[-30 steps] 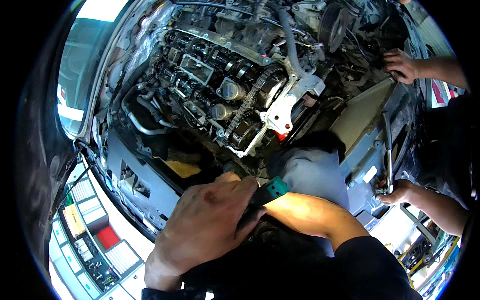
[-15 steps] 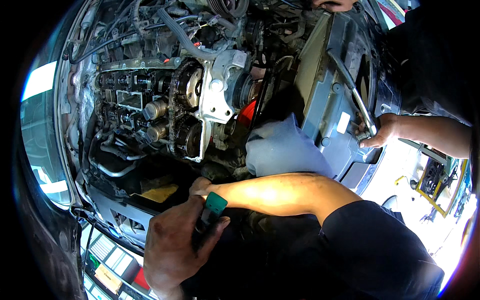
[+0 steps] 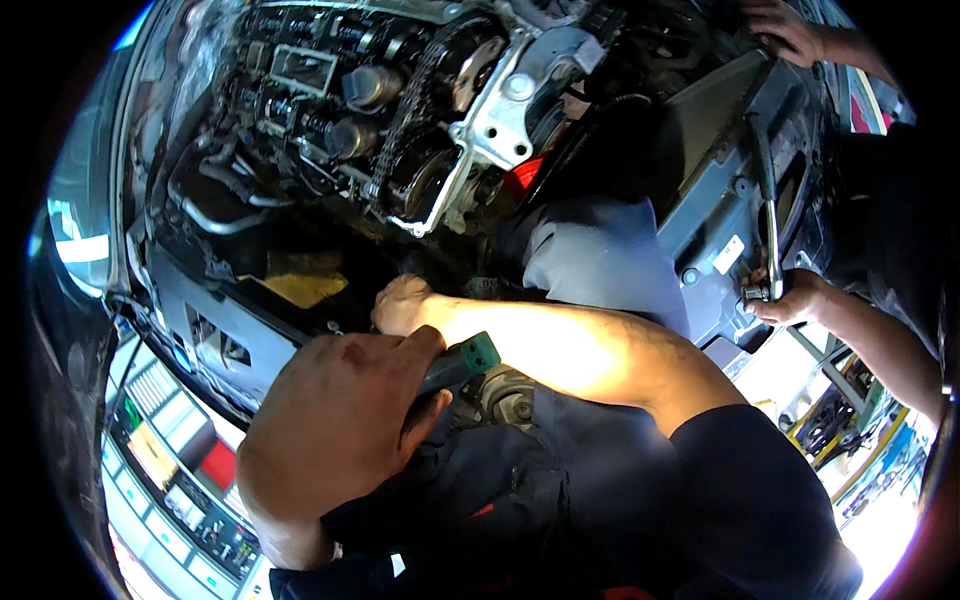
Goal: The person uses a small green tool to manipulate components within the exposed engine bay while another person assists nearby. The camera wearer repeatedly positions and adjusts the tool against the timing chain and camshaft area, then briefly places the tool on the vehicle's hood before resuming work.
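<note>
Left hand [image 3: 335, 425] now raised at 7 o'clock, closed on green-tipped tool [image 3: 462, 361] – right hand [image 3: 402, 305] fisted low beside exposed engine [image 3: 400, 110], contents cannot tell; view shifted rightward since earlier.

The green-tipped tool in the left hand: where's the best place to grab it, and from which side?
Probably by its dark handle, just below the green end. The left hand is wrapped around that handle from the left, with the green tip poking out up and to the right. The right hand reaches toward the engine, so coming from the left keeps clear of that arm.
</note>
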Available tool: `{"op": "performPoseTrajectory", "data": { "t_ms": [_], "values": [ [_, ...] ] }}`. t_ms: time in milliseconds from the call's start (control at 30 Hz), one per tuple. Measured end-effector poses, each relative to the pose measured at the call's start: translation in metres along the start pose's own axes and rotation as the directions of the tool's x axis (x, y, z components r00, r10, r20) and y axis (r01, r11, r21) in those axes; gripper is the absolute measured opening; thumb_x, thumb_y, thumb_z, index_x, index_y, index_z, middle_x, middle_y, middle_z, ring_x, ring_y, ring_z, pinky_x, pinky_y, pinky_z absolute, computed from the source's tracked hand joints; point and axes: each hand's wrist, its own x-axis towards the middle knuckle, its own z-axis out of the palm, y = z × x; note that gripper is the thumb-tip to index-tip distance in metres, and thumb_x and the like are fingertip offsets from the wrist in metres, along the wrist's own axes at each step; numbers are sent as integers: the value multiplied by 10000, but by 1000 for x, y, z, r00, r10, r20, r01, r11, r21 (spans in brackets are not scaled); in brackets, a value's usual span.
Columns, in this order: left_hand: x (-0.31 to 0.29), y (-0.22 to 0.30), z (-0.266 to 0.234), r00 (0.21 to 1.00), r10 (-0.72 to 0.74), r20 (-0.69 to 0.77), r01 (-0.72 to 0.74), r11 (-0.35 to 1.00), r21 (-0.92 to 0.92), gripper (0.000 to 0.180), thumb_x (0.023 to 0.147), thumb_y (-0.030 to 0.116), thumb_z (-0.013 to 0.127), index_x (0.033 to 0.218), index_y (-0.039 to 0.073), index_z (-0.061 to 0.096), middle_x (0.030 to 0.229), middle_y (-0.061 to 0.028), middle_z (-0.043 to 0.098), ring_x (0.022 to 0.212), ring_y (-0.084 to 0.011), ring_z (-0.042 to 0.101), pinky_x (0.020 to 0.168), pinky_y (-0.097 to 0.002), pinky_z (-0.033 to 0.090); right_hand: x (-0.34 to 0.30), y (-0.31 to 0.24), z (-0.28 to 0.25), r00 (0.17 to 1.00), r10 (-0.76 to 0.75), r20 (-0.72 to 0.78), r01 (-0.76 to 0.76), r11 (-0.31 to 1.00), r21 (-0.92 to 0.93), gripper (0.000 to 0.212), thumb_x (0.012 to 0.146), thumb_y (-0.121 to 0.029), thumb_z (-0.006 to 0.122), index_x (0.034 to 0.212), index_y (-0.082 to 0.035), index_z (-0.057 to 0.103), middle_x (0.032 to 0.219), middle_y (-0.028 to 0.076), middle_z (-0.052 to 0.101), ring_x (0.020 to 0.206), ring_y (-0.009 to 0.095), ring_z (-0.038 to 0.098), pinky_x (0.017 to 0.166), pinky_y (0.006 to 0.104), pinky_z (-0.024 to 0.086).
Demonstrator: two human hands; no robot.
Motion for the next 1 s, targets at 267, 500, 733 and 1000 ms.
{"op": "performPoseTrajectory", "data": {
  "t_ms": [267, 500, 733, 1000],
  "values": [
    [-18, -3, 2, 1000, -26, -16, 24, 998, -65, 218, 951, 234, 652, 1005, 40, 570, 783, -128, 648, 806, -323, 694, 738, -442, 531, 7, -5, 25, 998, -63, 5, 63, 995, -82, 367, 1002, -339, 551, 1214, -110, 746, 1300, 78, 646, 1163, 318, 611, 886, 488, 521],
    [-39, -9, 14, 994, -96, -53, 89, 990, -113, 308, 959, 259, 701, 1163, 53, 597, 799, -136, 686, 734, -287, 699, 697, -409, 552, -33, 9, -2, 914, -402, 62, 407, 905, -124, 295, 968, -274, 608, 1167, -144, 784, 1277, 73, 703, 1180, 312, 667, 822, 454, 576],
    [-32, -8, 9, 996, -77, -40, 73, 991, -110, 271, 964, 252, 674, 1113, 52, 567, 760, -128, 669, 687, -296, 689, 691, -413, 545, -45, 13, -28, 942, -281, 182, 303, 947, -104, 319, 997, -287, 592, 1241, -167, 760, 1326, 20, 687, 1208, 234, 669, 865, 429, 591],
    [-26, -5, 4, 996, -77, -46, 73, 993, -95, 363, 968, 290, 700, 1197, 38, 575, 813, -148, 692, 698, -278, 713, 655, -354, 543, -6, -3, 2, 989, 30, 148, -43, 995, 86, 373, 999, -376, 588, 1271, -166, 731, 1357, 51, 638, 1284, 269, 600, 923, 476, 559]
  ]
}}
